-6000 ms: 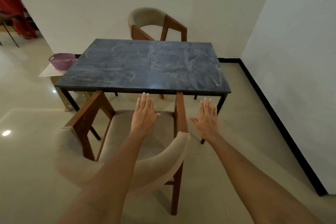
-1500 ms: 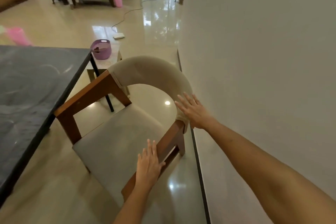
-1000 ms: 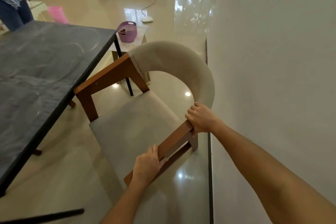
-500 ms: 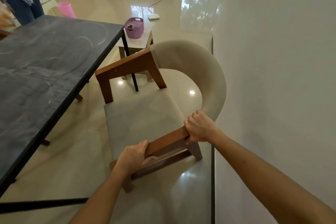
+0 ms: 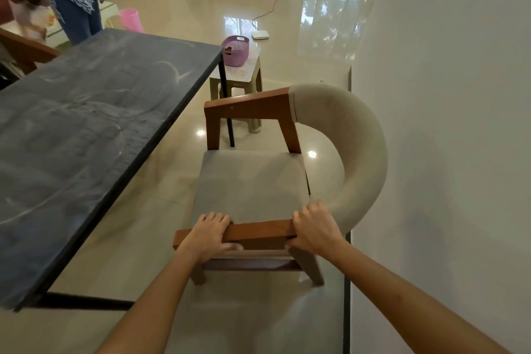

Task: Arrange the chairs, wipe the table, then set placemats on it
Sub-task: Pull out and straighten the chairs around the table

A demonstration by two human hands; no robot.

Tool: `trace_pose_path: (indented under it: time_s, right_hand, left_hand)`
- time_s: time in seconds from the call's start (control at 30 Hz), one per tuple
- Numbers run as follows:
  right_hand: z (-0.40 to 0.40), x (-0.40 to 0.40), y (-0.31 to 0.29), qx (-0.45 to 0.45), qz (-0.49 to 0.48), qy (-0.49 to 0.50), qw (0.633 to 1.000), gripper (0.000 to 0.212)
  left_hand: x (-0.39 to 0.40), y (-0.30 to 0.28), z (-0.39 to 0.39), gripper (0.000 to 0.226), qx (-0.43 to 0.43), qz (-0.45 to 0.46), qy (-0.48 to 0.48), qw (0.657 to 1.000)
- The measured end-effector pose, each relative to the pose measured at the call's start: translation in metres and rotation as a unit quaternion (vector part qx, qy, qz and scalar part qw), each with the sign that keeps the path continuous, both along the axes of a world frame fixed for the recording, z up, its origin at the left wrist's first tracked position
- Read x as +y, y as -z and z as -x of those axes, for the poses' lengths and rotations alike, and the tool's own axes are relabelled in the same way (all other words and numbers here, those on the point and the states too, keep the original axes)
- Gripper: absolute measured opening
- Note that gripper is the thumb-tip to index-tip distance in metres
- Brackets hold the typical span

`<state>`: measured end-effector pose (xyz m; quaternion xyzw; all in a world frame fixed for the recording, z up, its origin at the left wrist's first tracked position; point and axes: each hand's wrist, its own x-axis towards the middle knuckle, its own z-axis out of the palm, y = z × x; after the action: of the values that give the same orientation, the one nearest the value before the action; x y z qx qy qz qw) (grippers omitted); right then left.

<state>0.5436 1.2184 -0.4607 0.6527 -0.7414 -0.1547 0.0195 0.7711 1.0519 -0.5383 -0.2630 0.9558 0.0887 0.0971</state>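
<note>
Here you're on step one, chairs: your left hand point(image 5: 211, 234) and right hand point(image 5: 313, 228) both grip the near wooden armrest point(image 5: 258, 234) of the chair point(image 5: 250, 181), which stands between table point(image 5: 86, 123) & wall point(image 5: 445, 123). Next, prob. turn the seat toward the table edge and slide it in. It's brown wood w/ beige cushion and curved padded back.

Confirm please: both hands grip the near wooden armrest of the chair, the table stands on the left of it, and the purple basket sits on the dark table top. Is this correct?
Not quite. The left hand and right hand do grip the chair's near armrest, and the table stands left of it. But the head view shows the purple basket on a small stool beyond the table's far corner, not on the table top.
</note>
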Motion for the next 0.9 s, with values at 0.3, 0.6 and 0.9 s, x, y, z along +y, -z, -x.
trace_pose_path:
  time_s: [0.3,0.6,0.9]
  right_hand:
    - [0.113,-0.028,-0.046,-0.104,0.227,0.304,0.919,0.087]
    - [0.182,-0.053,-0.055,-0.305,0.209,0.622,0.69,0.095]
    - [0.177,-0.051,-0.052,-0.209,0.215,0.611,0.733,0.055]
  left_hand:
    - [0.046,-0.017,0.038,0.092,0.109,-0.11,-0.627,0.763]
    - [0.042,-0.007,0.079,0.101,0.177,-0.227,-0.777,0.559]
    - [0.044,-0.027,0.081,0.09,0.204,-0.166,-0.815,0.516]
